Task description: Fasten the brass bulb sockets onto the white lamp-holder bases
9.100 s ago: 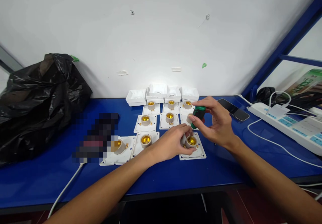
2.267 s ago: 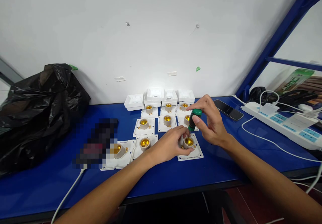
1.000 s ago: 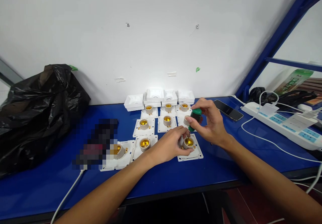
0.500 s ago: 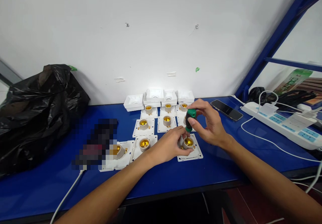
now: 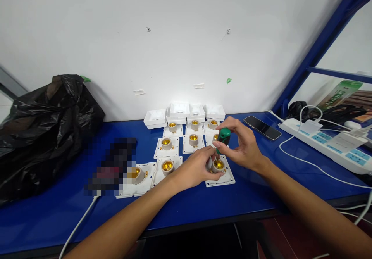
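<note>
My right hand (image 5: 241,144) grips a short screwdriver (image 5: 224,137) with a green and black handle. Its shaft points down into the brass-lined cup of a lamp socket (image 5: 217,166) on a square white base plate (image 5: 225,179). Around the left side of that socket, the thumb and fingers of my left hand (image 5: 200,166) are closed, steadying it on the table. The tip of the screwdriver is hard to make out inside the cup. To the left sits another lamp socket (image 5: 167,167) on its own plate, partly behind my left forearm.
Several more sockets on plates stand in rows, such as one socket (image 5: 193,139). White covers (image 5: 156,117) line the wall. A black plastic bag (image 5: 52,131) and a pixelated dark object (image 5: 113,166) lie left. A phone (image 5: 262,127) and a power strip (image 5: 325,144) are on the right.
The screwdriver handle has tilted to the right, and my right fingers have shifted on it. My left hand stays at the socket. The whole view has moved very slightly.
</note>
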Demonstrator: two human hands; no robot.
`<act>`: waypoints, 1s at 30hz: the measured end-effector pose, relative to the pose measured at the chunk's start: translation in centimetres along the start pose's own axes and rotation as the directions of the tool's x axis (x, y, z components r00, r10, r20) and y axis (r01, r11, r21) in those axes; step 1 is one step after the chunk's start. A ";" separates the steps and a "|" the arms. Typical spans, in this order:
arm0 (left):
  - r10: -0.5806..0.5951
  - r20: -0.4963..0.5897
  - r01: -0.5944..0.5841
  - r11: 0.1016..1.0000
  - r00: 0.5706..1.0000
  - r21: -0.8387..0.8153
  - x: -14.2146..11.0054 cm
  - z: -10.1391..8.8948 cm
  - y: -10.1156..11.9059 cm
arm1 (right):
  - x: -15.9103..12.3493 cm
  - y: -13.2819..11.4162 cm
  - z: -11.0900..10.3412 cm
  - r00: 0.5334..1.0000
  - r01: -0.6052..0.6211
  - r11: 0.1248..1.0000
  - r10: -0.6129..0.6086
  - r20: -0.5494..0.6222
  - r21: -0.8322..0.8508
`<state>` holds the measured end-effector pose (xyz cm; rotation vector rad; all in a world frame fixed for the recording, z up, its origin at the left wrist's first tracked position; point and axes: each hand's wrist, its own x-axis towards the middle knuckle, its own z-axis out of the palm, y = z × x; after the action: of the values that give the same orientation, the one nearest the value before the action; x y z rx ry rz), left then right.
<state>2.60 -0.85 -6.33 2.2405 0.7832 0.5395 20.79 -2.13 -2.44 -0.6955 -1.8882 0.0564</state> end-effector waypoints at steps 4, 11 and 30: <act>0.000 -0.001 0.000 1.000 1.000 -0.009 0.0 0.0 -0.1 | 0.0 0.1 -0.1 0.999 -0.037 0.999 0.037 0.002 0.004; 0.005 0.004 -0.005 1.000 1.000 -0.026 0.1 0.0 -0.1 | -0.7 0.2 0.1 0.996 -0.073 0.996 0.077 -0.056 0.057; 0.016 0.001 -0.016 1.000 1.000 -0.018 0.2 0.1 -0.3 | 0.1 -0.2 -0.1 1.000 0.002 0.998 -0.002 0.001 0.056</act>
<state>2.66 -0.58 -6.60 2.2319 0.7576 0.5511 20.80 -2.31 -2.26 -0.6559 -1.8807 0.1077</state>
